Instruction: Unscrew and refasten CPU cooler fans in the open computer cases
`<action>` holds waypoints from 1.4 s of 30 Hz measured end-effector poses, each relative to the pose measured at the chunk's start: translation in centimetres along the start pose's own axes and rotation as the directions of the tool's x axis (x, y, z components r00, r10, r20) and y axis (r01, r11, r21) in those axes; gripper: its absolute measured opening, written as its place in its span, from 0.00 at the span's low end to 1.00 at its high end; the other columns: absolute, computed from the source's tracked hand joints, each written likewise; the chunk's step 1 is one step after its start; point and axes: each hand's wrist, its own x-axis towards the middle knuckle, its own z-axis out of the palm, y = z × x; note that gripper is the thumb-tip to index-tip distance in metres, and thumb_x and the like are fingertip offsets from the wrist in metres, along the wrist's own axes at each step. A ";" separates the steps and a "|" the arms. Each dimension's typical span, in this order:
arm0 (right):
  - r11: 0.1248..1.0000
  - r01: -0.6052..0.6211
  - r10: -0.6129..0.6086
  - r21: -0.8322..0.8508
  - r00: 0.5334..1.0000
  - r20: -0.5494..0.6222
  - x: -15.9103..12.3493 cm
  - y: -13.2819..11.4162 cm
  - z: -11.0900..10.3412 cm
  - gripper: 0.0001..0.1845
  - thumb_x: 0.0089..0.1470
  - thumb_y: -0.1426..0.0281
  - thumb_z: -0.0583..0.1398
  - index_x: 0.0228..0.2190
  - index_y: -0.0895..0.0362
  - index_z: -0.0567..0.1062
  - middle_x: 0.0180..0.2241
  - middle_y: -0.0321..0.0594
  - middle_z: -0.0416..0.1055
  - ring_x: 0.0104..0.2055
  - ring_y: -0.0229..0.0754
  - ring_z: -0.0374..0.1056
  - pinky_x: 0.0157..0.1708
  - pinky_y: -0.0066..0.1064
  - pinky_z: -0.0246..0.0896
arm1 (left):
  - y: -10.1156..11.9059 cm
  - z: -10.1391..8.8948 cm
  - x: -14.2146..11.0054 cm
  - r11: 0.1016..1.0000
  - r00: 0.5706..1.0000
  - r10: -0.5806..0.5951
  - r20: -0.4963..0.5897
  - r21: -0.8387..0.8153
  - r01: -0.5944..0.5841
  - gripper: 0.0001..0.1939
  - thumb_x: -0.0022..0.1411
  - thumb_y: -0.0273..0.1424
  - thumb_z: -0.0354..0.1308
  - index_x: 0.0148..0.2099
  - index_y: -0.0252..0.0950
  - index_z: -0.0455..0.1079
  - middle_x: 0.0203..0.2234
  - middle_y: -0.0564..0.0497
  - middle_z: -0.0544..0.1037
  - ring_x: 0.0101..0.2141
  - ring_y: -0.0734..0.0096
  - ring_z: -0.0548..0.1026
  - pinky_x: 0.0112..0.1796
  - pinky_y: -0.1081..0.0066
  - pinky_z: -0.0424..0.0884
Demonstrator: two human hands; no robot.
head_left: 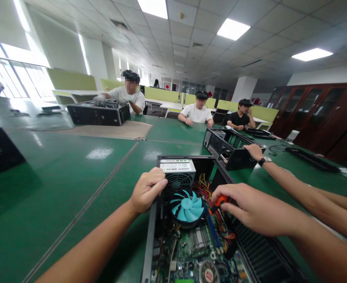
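An opened computer case [152,236] lies in front of me with its insides showing. My left hand [148,188] is closed over the left edge of the case, beside the power supply [177,167] with its white label. In my right hand [241,204] is a screwdriver [219,203] with an orange and black handle, gripped above the case; its tip is hard to make out. To the left of it sits a CPU fan [186,208] with light blue blades. Coloured cables [202,184] run behind the screwdriver, and the green motherboard [188,251] fills the near part.
A co-worker's hand [253,152] with a watch rests on a second open case [235,153] to the right. Another person works on a case [99,114] at the far left. Two more people sit across the green table [111,177]. A black panel [0,151] stands at left.
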 end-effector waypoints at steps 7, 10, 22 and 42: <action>1.000 0.016 -0.015 0.016 1.000 -0.010 0.5 0.1 0.3 0.11 0.60 0.76 0.54 0.41 0.53 0.74 0.42 0.36 0.75 0.45 0.41 0.69 0.47 0.34 0.60 | -0.4 0.0 -0.2 1.000 1.000 0.025 -0.007 -0.005 -0.025 0.26 0.71 0.36 0.47 0.18 0.38 0.57 0.14 0.54 0.61 0.22 0.69 0.60 0.33 0.62 0.58; 0.999 0.032 -0.032 0.015 0.999 0.001 0.6 0.1 0.9 0.12 0.60 0.76 0.54 0.41 0.53 0.74 0.43 0.36 0.75 0.45 0.41 0.69 0.47 0.33 0.60 | -0.5 0.1 -0.3 1.000 1.000 0.003 -0.010 0.000 -0.003 0.27 0.71 0.38 0.47 0.18 0.39 0.58 0.14 0.54 0.61 0.22 0.68 0.60 0.34 0.61 0.58; 0.991 0.078 -0.078 -0.112 0.997 0.004 0.9 -1.4 0.1 0.08 0.60 0.72 0.60 0.40 0.52 0.77 0.38 0.35 0.77 0.39 0.41 0.71 0.40 0.31 0.61 | -0.4 0.1 -0.1 0.999 0.999 0.039 -0.027 -0.026 -0.039 0.26 0.71 0.35 0.47 0.18 0.38 0.57 0.14 0.54 0.61 0.21 0.70 0.59 0.33 0.62 0.57; 0.816 0.428 -0.369 -0.389 0.903 0.220 5.4 -7.4 3.2 0.15 0.53 0.80 0.58 0.43 0.61 0.73 0.42 0.45 0.76 0.43 0.48 0.73 0.42 0.36 0.66 | -0.7 0.4 -0.4 0.998 0.998 0.045 -0.031 0.039 -0.044 0.27 0.71 0.36 0.45 0.18 0.39 0.55 0.13 0.55 0.61 0.21 0.70 0.59 0.33 0.63 0.58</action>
